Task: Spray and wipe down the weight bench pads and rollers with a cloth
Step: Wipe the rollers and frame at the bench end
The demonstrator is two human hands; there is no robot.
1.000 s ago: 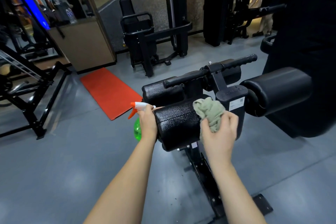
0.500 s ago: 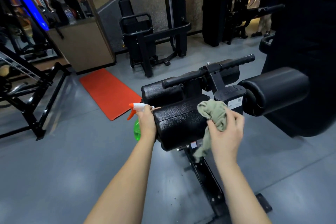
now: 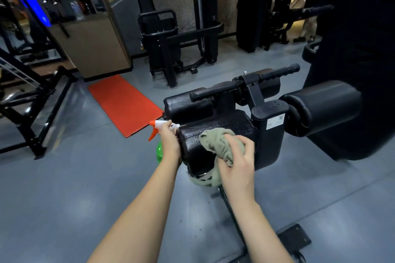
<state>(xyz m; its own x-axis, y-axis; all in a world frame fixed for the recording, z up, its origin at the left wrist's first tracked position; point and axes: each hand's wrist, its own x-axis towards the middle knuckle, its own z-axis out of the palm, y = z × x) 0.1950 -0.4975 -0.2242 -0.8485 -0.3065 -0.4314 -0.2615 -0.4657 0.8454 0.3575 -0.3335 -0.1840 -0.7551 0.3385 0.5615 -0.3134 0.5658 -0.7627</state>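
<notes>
Hands: right hand (image 3: 236,164) bunches green cloth (image 3: 215,145) against black roller pad (image 3: 213,132); left hand (image 3: 170,142) grips spray bottle (image 3: 159,151) beside pad's end.

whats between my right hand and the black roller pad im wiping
The cloth: the head view shows it bunched under the right hand and pressed against the near roller pad.

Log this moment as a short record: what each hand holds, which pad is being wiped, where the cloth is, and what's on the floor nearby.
left hand: grips spray bottle beside the pad's left end
right hand: holds cloth against the pad
pad being wiped: nearest black roller pad
cloth: bunched, part hanging below the pad
floor nearby: orange mat
</notes>
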